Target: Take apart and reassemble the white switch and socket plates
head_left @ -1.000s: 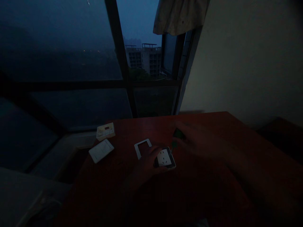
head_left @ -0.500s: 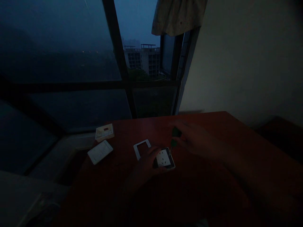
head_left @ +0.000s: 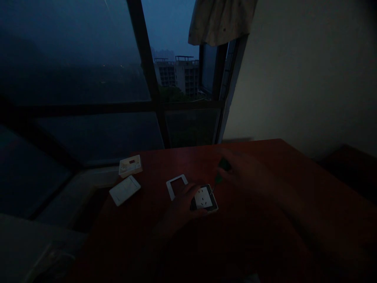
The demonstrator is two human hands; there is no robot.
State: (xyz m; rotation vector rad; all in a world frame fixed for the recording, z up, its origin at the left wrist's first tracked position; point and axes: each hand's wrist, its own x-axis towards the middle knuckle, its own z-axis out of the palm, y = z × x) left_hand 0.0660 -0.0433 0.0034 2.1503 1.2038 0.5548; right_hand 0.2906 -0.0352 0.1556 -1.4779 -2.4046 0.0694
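The scene is very dark. A white wall socket (head_left: 204, 198) lies face up on a reddish table (head_left: 265, 236). My left hand (head_left: 179, 208) grips the socket's left edge and pins it to the table. My right hand (head_left: 250, 175) is closed on a screwdriver with a green handle (head_left: 221, 168); its thin shaft slants down to the socket's upper right edge. A white rectangular frame (head_left: 176, 185) lies just left of the socket, partly behind my left fingers.
Two more white switch or socket parts lie near the table's left edge: a flat plate (head_left: 125, 190) and a boxy piece (head_left: 130, 165) behind it. A large dark window (head_left: 88, 78) stands behind the table, a plain wall (head_left: 309, 70) on the right.
My right hand with the screwdriver has shifted slightly, the handle now a little further right. The left hand and the socket stay where they were.
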